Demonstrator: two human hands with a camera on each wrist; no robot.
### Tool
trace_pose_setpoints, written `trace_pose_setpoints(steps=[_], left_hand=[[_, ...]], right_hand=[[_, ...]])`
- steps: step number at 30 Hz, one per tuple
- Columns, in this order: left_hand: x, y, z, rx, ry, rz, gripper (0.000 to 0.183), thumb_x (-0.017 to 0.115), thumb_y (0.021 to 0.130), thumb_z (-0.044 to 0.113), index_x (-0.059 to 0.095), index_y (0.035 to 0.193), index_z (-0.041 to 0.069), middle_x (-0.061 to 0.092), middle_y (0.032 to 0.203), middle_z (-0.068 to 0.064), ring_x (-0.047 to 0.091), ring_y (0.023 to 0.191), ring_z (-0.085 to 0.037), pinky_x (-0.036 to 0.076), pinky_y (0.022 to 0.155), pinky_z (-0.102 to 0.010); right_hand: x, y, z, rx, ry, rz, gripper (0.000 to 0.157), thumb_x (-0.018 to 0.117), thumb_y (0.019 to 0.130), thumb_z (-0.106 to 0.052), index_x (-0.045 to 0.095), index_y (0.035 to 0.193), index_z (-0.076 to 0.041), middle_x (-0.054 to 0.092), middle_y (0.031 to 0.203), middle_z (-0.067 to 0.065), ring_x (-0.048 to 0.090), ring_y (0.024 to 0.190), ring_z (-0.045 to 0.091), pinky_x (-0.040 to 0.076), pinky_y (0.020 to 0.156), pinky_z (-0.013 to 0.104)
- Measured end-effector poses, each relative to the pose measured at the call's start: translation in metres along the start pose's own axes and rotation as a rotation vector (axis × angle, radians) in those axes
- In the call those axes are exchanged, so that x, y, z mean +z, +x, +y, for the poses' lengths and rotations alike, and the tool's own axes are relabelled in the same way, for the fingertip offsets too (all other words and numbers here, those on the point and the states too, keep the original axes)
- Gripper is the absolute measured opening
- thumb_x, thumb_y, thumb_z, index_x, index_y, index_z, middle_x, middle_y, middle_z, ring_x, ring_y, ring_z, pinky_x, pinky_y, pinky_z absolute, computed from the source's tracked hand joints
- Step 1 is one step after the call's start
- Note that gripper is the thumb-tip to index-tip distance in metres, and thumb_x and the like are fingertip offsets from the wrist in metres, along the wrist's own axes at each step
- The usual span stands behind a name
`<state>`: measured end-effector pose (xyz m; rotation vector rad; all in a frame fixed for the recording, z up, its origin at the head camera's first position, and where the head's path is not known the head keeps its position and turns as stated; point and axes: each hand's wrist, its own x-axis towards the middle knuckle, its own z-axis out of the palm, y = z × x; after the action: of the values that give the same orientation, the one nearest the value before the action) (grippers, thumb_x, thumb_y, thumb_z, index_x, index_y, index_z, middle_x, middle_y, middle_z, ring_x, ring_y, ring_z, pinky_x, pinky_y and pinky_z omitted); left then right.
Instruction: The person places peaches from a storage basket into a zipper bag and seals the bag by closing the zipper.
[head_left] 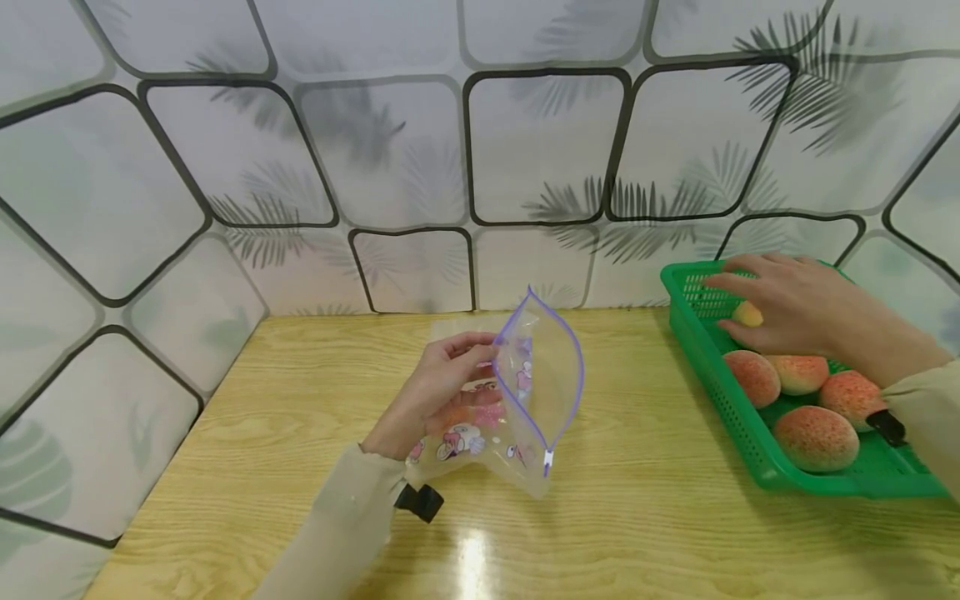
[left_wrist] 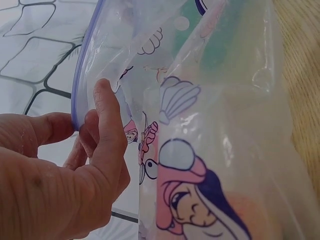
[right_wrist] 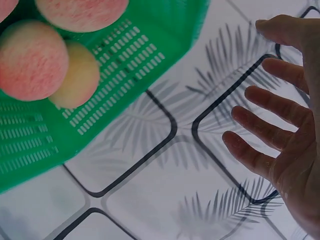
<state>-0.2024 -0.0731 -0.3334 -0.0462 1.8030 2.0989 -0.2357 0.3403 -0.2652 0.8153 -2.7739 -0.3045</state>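
My left hand (head_left: pixel 442 383) pinches the rim of a clear zip bag (head_left: pixel 465 442) between thumb and fingers. The bag has cartoon prints and a purple zip (head_left: pixel 577 358), and its mouth gapes to the right. Something orange-pink shows blurred through the plastic low in the bag; its kind is unclear. Over on the right, my right hand (head_left: pixel 795 308) hovers above a green basket (head_left: pixel 705 375) with its fingers spread, holding nothing. Several peaches (head_left: pixel 816 437) lie in the basket, and a yellowish one (head_left: pixel 746 314) is partly hidden by that hand.
A wood-grain table (head_left: pixel 615 517) carries the bag and the basket. Behind it rises a wall covering (head_left: pixel 547 150) with dark rounded outlines and leaf prints. The basket's raised, perforated sides surround the peaches.
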Motion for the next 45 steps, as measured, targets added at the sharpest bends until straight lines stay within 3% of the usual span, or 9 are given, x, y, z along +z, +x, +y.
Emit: trace_pose_setpoints(steps=[6, 10, 13, 20, 27, 32, 38, 41, 45], left_hand=[[0.000, 0.000, -0.001, -0.002, -0.002, -0.010, 0.028, 0.061, 0.103, 0.018, 0.065, 0.130, 0.010, 0.065, 0.098, -0.002, 0.066, 0.080, -0.013, 0.064, 0.063, -0.024], [0.000, -0.001, -0.001, 0.001, 0.002, -0.014, 0.028, 0.061, 0.103, 0.018, 0.065, 0.130, 0.010, 0.065, 0.098, -0.002, 0.066, 0.080, -0.013, 0.064, 0.063, -0.024], [0.000, -0.001, -0.001, 0.005, 0.004, -0.014, 0.028, 0.061, 0.103, 0.018, 0.065, 0.130, 0.009, 0.065, 0.098, -0.002, 0.066, 0.081, -0.014, 0.064, 0.063, -0.024], [0.000, -0.001, -0.002, -0.001, -0.014, -0.010, 0.029, 0.060, 0.103, 0.017, 0.064, 0.131, 0.009, 0.065, 0.100, -0.002, 0.067, 0.083, -0.013, 0.064, 0.065, -0.024], [0.000, 0.001, -0.002, -0.003, -0.018, -0.011, 0.029, 0.060, 0.103, 0.016, 0.064, 0.131, 0.009, 0.065, 0.101, -0.003, 0.067, 0.083, -0.014, 0.064, 0.064, -0.024], [-0.001, 0.001, -0.003, -0.004, -0.011, -0.015, 0.029, 0.060, 0.103, 0.017, 0.064, 0.131, 0.009, 0.066, 0.108, -0.007, 0.069, 0.084, -0.014, 0.064, 0.065, -0.023], [-0.002, 0.000, -0.003, -0.006, -0.011, 0.002, 0.029, 0.062, 0.102, 0.018, 0.065, 0.130, 0.011, 0.067, 0.104, -0.005, 0.068, 0.083, -0.015, 0.064, 0.065, -0.023], [-0.002, 0.001, -0.003, -0.003, -0.014, 0.000, 0.029, 0.062, 0.103, 0.018, 0.065, 0.131, 0.010, 0.068, 0.102, -0.003, 0.069, 0.084, -0.014, 0.064, 0.065, -0.023], [-0.003, 0.000, -0.003, 0.006, -0.023, -0.010, 0.031, 0.061, 0.103, 0.016, 0.063, 0.133, 0.007, 0.067, 0.101, -0.002, 0.069, 0.085, -0.014, 0.064, 0.065, -0.023]], right_hand=[[0.010, -0.008, 0.012, -0.008, -0.127, -0.078, 0.058, 0.080, 0.084, -0.038, 0.067, 0.132, -0.009, 0.059, 0.135, 0.026, 0.060, 0.113, 0.048, 0.053, 0.083, 0.068], [0.016, -0.015, 0.016, -0.010, -0.161, -0.158, 0.058, 0.083, 0.082, -0.037, 0.067, 0.131, -0.010, 0.060, 0.133, 0.025, 0.059, 0.113, 0.048, 0.052, 0.083, 0.070], [0.022, -0.021, 0.017, -0.030, -0.160, -0.173, 0.052, 0.083, 0.080, -0.032, 0.068, 0.126, -0.012, 0.062, 0.128, 0.021, 0.060, 0.110, 0.044, 0.053, 0.079, 0.065], [0.039, -0.033, 0.011, -0.151, -0.169, -0.113, 0.036, 0.082, 0.080, -0.033, 0.070, 0.112, -0.021, 0.064, 0.124, 0.013, 0.061, 0.110, 0.037, 0.053, 0.070, 0.057], [0.055, -0.037, 0.004, -0.253, -0.222, -0.037, 0.047, 0.095, 0.062, -0.039, 0.075, 0.101, -0.022, 0.067, 0.107, 0.010, 0.062, 0.097, 0.036, 0.055, 0.072, 0.063], [0.067, -0.041, 0.005, -0.277, -0.251, 0.031, 0.042, 0.099, 0.057, -0.036, 0.071, 0.086, -0.023, 0.068, 0.097, 0.007, 0.057, 0.082, 0.032, 0.056, 0.068, 0.058], [0.078, -0.041, 0.006, -0.264, -0.275, 0.030, 0.048, 0.097, 0.059, -0.024, 0.073, 0.099, -0.015, 0.070, 0.097, 0.006, 0.059, 0.083, 0.031, 0.054, 0.066, 0.058], [0.082, -0.040, 0.007, -0.256, -0.332, -0.016, 0.061, 0.098, 0.059, -0.031, 0.074, 0.113, -0.014, 0.072, 0.101, 0.007, 0.063, 0.088, 0.032, 0.055, 0.070, 0.060], [0.085, -0.038, 0.010, -0.257, -0.349, -0.027, 0.065, 0.098, 0.058, -0.032, 0.074, 0.116, -0.015, 0.072, 0.098, 0.007, 0.066, 0.089, 0.031, 0.054, 0.069, 0.059]])
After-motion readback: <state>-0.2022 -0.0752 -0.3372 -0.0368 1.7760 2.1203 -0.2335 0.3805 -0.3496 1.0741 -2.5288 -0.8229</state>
